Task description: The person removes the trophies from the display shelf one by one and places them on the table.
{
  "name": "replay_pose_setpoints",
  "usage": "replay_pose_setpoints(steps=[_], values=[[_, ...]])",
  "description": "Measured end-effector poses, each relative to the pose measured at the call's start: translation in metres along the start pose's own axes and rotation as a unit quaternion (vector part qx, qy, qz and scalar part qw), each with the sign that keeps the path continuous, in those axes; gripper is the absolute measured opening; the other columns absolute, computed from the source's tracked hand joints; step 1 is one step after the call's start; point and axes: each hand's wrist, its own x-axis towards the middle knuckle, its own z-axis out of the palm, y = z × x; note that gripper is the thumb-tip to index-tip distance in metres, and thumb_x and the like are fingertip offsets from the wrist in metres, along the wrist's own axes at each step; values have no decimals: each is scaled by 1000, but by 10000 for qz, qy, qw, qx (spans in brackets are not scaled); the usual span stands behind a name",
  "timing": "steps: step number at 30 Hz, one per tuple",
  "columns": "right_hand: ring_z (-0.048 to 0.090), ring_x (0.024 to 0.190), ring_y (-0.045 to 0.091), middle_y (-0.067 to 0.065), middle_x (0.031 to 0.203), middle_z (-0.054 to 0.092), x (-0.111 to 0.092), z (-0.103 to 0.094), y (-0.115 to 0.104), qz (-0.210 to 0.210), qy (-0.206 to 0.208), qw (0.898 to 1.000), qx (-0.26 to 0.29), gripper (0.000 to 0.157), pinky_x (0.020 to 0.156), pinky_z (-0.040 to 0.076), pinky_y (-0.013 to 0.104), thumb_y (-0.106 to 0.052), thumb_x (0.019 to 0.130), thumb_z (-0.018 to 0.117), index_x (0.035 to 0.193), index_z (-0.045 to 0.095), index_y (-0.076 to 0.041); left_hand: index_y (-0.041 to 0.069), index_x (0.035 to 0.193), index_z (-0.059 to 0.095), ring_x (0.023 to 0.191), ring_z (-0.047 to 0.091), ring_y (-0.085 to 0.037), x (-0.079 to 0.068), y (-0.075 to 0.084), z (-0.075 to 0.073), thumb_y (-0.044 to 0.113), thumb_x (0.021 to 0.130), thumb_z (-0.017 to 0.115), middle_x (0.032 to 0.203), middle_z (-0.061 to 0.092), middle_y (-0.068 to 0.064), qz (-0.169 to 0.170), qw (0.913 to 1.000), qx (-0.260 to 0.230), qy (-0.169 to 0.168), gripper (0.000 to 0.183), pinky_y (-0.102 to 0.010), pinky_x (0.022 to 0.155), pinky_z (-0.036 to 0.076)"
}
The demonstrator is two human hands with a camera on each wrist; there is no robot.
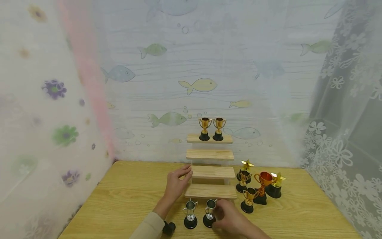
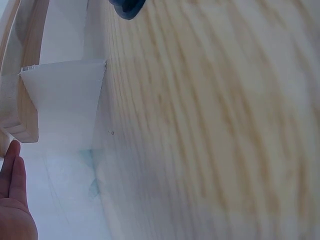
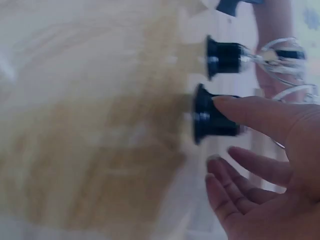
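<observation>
A wooden four-step display stand (image 1: 210,191) stands on the table. My left hand (image 1: 176,182) rests its extended fingers at the left end of the second step from the bottom; in the left wrist view, those fingers (image 2: 18,182) reach up beside a board's end. Two small silver trophy cups with black bases stand before the stand. My right hand (image 1: 229,217) is at the right silver trophy (image 1: 210,212). In the right wrist view its thumb (image 3: 250,112) overlaps the black base (image 3: 202,120), while the other fingers are loosely bent and spread below. The left silver trophy (image 1: 190,214) stands upright beside it.
Two gold trophies (image 1: 204,128) stand on the top step. Right of the stand are an orange-red cup trophy (image 1: 265,179), small gold cups (image 1: 249,196) and gold star trophies (image 1: 274,187). A small black object (image 1: 169,228) is beside my left sleeve. Printed curtains hang behind the table.
</observation>
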Motion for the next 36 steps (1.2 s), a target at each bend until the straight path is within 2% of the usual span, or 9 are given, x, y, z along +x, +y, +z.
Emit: replay_pose_setpoints(steps=[5,15,22,26,32,36], values=[[59,90,23,6,102,63,-8,-17,-10,-54,81,9993,-363,35,75,52,32,-9,78,85,108,67,-3,0,119,76,125,64,-29,0,-1,1,19,100,70,134,67,-12,-76,9999,-83,10,28,-47,97,55],[60,94,27,7,108,64,-13,-40,-28,-281,451,9959,-726,32,79,55,36,-6,88,79,116,67,-1,0,120,75,125,64,-29,0,-2,0,19,100,70,135,66,-15,-41,10000,-82,4,28,-47,97,55],[63,103,32,13,121,66,-9,-57,-45,-176,808,9929,-851,35,82,56,40,-19,93,77,123,67,-3,-1,120,75,124,64,-31,0,-3,0,19,100,70,135,66,-14,26,9999,-113,-18,29,-47,97,55],[62,108,35,12,122,66,-3,-69,-55,-166,1089,9908,-784,33,87,55,43,-20,97,73,125,67,-5,-2,120,75,124,64,-31,-1,-3,1,18,100,70,134,67,-15,53,9999,-124,-17,28,-46,97,55],[63,110,32,14,123,67,16,-85,-67,-480,1889,9785,-677,30,92,55,49,-12,97,72,126,67,-5,-1,119,75,123,65,-30,0,-2,1,18,99,71,134,67,-14,71,9999,-69,10,28,-45,96,55],[62,113,36,19,128,64,32,-98,-71,-591,2085,9743,-619,35,97,52,55,-12,98,70,131,64,0,-1,119,75,123,65,-31,1,-2,0,19,99,71,134,67,-16,60,9999,-102,28,29,-48,96,55]])
